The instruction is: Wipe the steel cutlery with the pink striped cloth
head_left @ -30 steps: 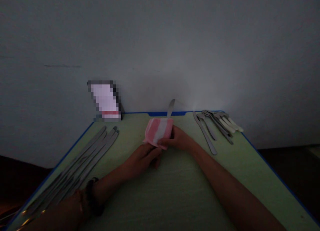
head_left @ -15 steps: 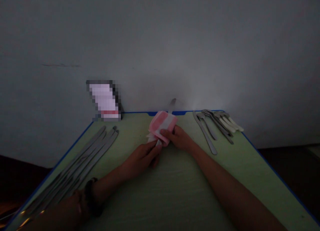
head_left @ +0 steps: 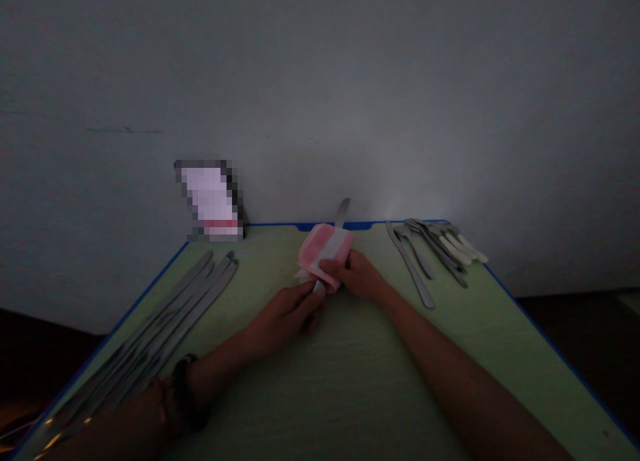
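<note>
At the far middle of the table, my left hand [head_left: 295, 311] is closed on the handle of a table knife [head_left: 343, 212]. The knife's rounded metal blade tip sticks out beyond a pink and white striped cloth [head_left: 326, 251]. My right hand [head_left: 357, 274] grips this folded cloth around the blade, thumb on top. The middle of the knife is hidden inside the cloth. Off to the right of my right hand lie a single knife [head_left: 411, 268] and a fork or spoon [head_left: 416, 253] whose head I cannot make out clearly.
Several long knives [head_left: 185, 301] lie side by side along the table's left. More metal cutlery [head_left: 440, 248] and white-handled pieces [head_left: 460, 244] lie at the back right. A blurred phone-like screen [head_left: 210, 201] leans on the wall [head_left: 320, 101] behind the blue-edged table [head_left: 350, 394].
A little more of the blade shows beyond the cloth, which has shifted slightly down along the knife. Both hands keep their grip and have barely moved.
</note>
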Motion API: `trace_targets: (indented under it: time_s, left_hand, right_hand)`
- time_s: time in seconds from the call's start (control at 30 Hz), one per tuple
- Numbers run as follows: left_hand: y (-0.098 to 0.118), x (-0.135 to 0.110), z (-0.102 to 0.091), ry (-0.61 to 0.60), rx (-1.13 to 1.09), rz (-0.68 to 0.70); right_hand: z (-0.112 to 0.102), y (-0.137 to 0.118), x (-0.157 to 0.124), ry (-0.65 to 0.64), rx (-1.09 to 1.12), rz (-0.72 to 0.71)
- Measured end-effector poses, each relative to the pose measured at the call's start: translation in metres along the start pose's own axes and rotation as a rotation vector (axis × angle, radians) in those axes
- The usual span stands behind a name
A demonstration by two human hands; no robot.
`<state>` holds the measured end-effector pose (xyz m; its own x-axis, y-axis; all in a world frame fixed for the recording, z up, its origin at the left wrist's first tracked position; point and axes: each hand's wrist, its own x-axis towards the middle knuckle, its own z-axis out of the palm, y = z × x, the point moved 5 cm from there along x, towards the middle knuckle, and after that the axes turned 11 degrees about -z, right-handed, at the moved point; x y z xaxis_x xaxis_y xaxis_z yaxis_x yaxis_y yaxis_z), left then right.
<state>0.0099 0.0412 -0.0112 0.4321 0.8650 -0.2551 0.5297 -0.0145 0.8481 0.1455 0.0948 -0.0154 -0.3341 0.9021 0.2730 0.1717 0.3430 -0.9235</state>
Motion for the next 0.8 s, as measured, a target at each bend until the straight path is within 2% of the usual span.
trace_targets:
  time_s: [0.17, 0.37, 0.57, 0.8]
  left_hand:
    - [0.001, 0.002, -0.004, 0.081, -0.003, -0.034]
    - [0.006, 0.001, -0.003, 0.047, 0.091, -0.025]
    - [0.004, 0.001, -0.002, 0.046, 0.086, -0.002]
    - [0.006, -0.002, 0.0, -0.022, 0.094, 0.01]
  right_hand:
    - [0.001, -0.001, 0.0, -0.026, -0.042, -0.013]
    - [0.0, 0.0, 0.0, 0.006, -0.05, -0.013]
    - [-0.001, 0.0, 0.0, 0.048, -0.02, -0.012]
    - [-0.004, 0.013, 0.004, 0.143, 0.237, 0.043]
